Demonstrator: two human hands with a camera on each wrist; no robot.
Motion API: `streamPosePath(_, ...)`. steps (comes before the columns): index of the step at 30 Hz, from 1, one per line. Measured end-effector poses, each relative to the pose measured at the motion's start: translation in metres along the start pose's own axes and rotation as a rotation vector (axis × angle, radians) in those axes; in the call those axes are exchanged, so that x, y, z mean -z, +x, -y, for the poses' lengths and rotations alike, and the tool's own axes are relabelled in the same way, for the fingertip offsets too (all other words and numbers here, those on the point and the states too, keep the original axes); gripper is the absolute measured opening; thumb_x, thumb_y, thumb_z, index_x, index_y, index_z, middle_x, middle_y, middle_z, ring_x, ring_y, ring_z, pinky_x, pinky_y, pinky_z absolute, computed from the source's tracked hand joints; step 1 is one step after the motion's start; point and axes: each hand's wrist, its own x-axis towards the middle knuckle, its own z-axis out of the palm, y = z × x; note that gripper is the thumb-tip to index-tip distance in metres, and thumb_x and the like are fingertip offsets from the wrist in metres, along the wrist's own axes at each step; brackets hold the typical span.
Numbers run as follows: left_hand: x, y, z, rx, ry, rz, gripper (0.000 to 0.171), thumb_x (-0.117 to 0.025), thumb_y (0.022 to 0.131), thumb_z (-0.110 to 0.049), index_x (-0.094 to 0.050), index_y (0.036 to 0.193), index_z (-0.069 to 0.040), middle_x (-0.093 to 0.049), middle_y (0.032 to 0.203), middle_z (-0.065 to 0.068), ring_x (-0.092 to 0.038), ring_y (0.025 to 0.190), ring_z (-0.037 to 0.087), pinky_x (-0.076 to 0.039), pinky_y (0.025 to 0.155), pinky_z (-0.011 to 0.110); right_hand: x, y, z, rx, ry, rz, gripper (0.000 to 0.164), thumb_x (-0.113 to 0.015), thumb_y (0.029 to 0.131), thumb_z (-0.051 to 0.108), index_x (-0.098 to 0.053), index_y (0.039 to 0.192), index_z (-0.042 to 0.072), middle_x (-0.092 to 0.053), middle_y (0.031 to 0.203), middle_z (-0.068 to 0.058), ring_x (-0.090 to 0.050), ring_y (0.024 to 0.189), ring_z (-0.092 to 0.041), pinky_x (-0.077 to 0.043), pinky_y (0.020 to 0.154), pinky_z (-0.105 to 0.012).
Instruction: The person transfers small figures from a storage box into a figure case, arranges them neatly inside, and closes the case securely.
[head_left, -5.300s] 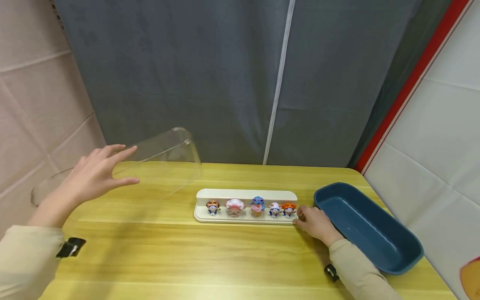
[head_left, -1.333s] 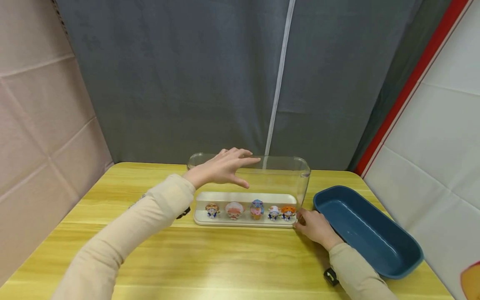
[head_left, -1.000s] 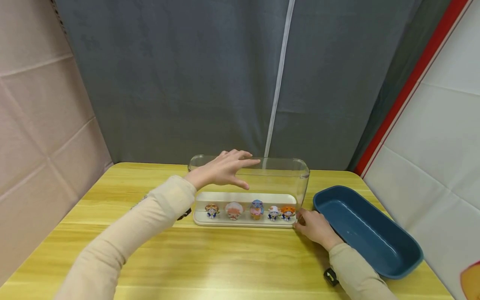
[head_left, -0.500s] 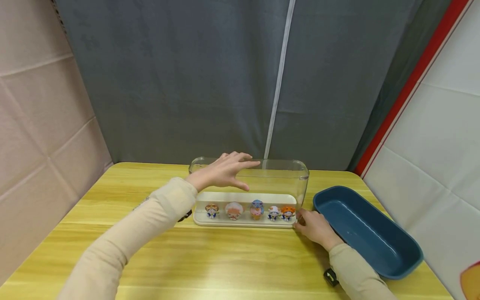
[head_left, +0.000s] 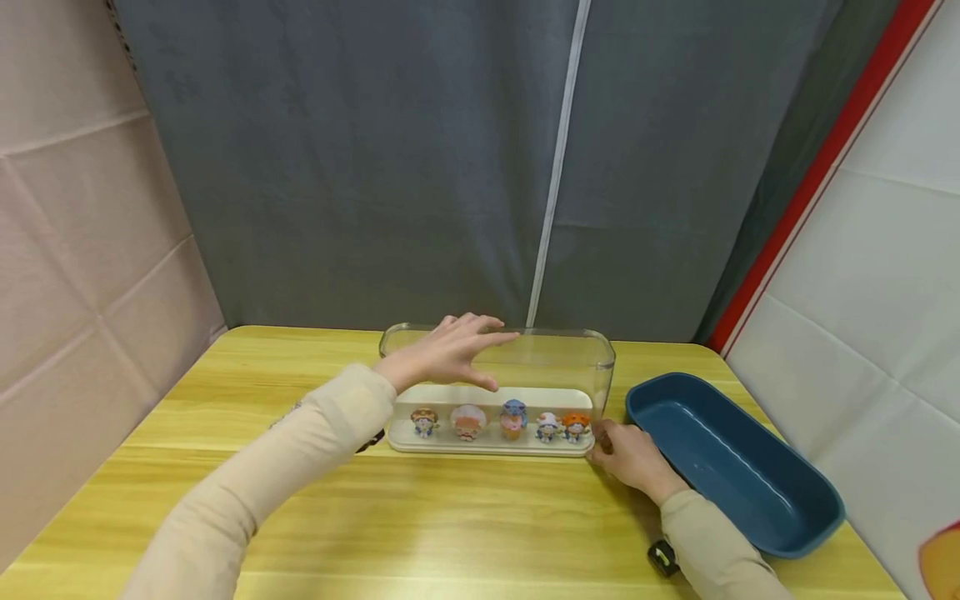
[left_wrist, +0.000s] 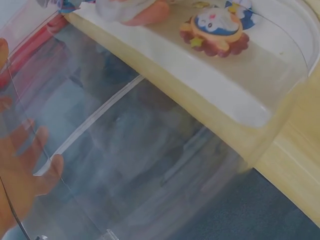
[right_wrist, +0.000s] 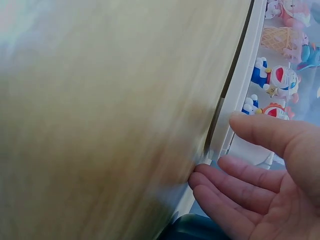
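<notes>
In the head view my left hand point(head_left: 450, 354) grips a clear plastic display cover point(head_left: 558, 348) from above, its thumb to the front and fingers spread to the back. The cover stands over a white display base point(head_left: 491, 450), which bears a row of several small figurines, among them a blue one point(head_left: 513, 418) and one with an orange hat point(head_left: 575, 427). At the base's right end, my right hand point(head_left: 632, 458) holds the corner. The right wrist view has that thumb point(right_wrist: 260, 127) against the base's edge, the fingers just below it. Through the clear wall, the left wrist view shows a lion-maned figurine point(left_wrist: 215, 32).
A dark blue plastic basin point(head_left: 750, 467) sits on the wooden table point(head_left: 450, 525) close beside the right hand. Grey curtain point(head_left: 337, 167) hangs behind the table's back edge, with a white wall point(head_left: 862, 283) at right and a pinkish one point(head_left: 90, 250) at left.
My left hand has brought the cover from the far left, tilted, to level over the base, then lowered it slightly over the last second. The right hand has stayed at the base's end.
</notes>
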Motion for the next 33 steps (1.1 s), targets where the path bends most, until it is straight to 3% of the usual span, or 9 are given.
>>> streamPosePath(9,-0.013,-0.002,-0.002,0.007,-0.002,0.008,0.079,-0.062,0.071,-0.055,-0.032,0.137,-0.025,-0.031,0.136,0.007,-0.032,0.117,0.024,-0.029,0.09,0.047,0.001,0.0,0.0,0.002,-0.003,-0.008,0.023,-0.071,0.073,0.018,-0.058,0.087,0.003,-0.054,0.071,-0.001,-0.047,0.061,-0.015,-0.04,0.056,-0.032)
streamPosePath(25,-0.027,-0.008,-0.002,-0.005,-0.029,-0.032,0.077,-0.066,0.071,-0.049,-0.035,0.136,-0.024,-0.03,0.136,0.01,-0.031,0.118,0.028,-0.025,0.092,0.054,0.002,0.0,0.001,-0.005,-0.011,0.006,0.02,-0.07,0.074,0.018,-0.059,0.085,0.006,-0.058,0.075,-0.003,-0.053,0.068,-0.018,-0.045,0.061,-0.036)
streamPosePath(33,-0.033,-0.01,-0.003,-0.033,-0.015,-0.052,0.078,-0.067,0.07,-0.048,-0.035,0.136,-0.022,-0.03,0.136,0.01,-0.031,0.118,0.027,-0.026,0.092,0.047,0.002,0.0,0.001,-0.002,-0.01,0.014,0.019,-0.07,0.074,0.018,-0.059,0.084,0.006,-0.058,0.076,-0.003,-0.054,0.069,-0.019,-0.045,0.061,-0.037)
